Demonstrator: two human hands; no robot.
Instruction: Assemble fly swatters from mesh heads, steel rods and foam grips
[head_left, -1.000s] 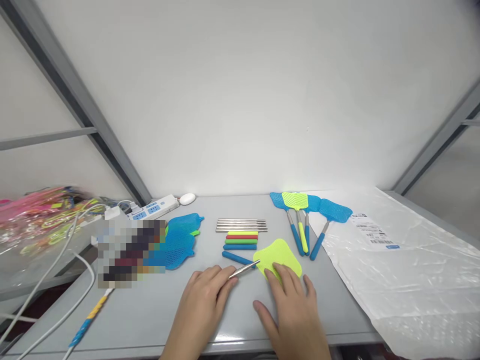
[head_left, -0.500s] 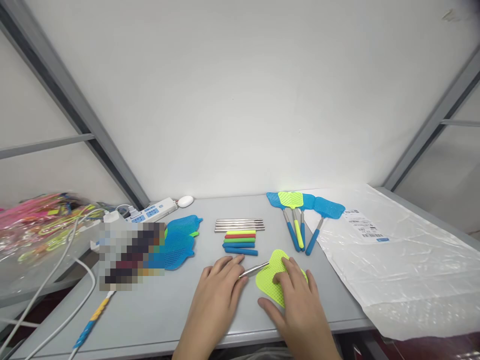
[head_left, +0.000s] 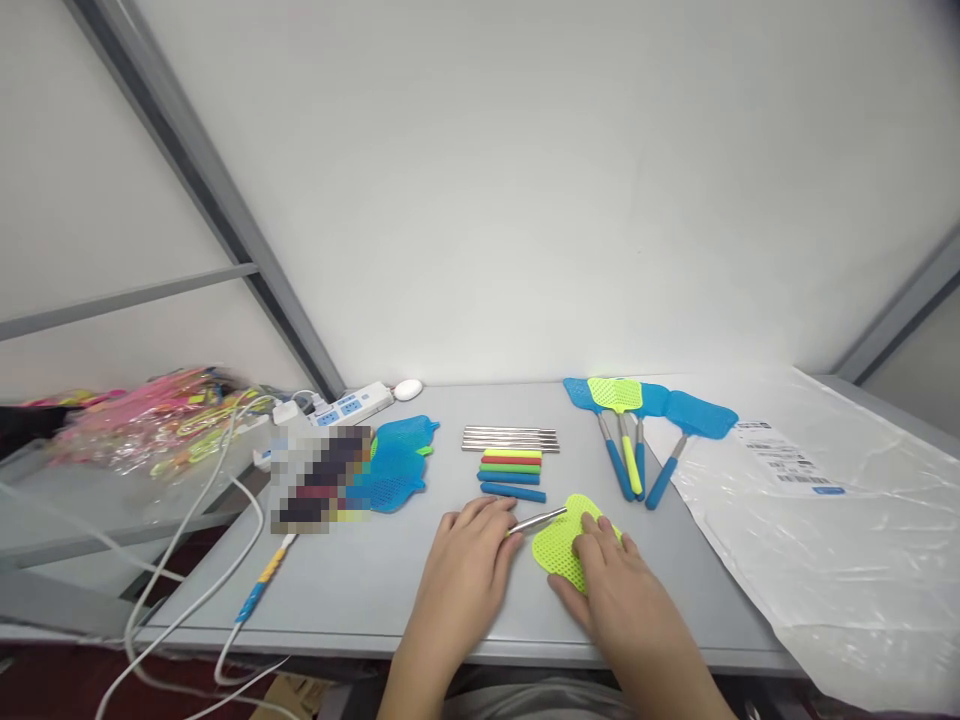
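Observation:
My left hand (head_left: 471,562) is closed on a shiny metal rod (head_left: 538,521), whose tip points right, to the edge of a yellow-green fly swatter head (head_left: 559,543). Whether the tip sits in the head is unclear. My right hand (head_left: 616,572) holds this perforated head against the table, fingers over its right side and thumb at its near edge. Just beyond my left hand are two blue handle grips (head_left: 514,493), then green, red and yellow grips (head_left: 511,461). Several metal rods (head_left: 510,439) lie side by side behind them.
Assembled fly swatters (head_left: 628,440) lie back right, beside a white plastic mailer bag (head_left: 817,540). Blue swatter heads (head_left: 397,480) lie left of the rods, near a pixelated patch. A power strip (head_left: 352,405), white cables (head_left: 247,490) and bagged colourful items (head_left: 180,410) are farther left.
The camera view has swung left, so the scene sits farther right. My right thumb has moved in to the swatter head's near edge. The rod stays in my left hand.

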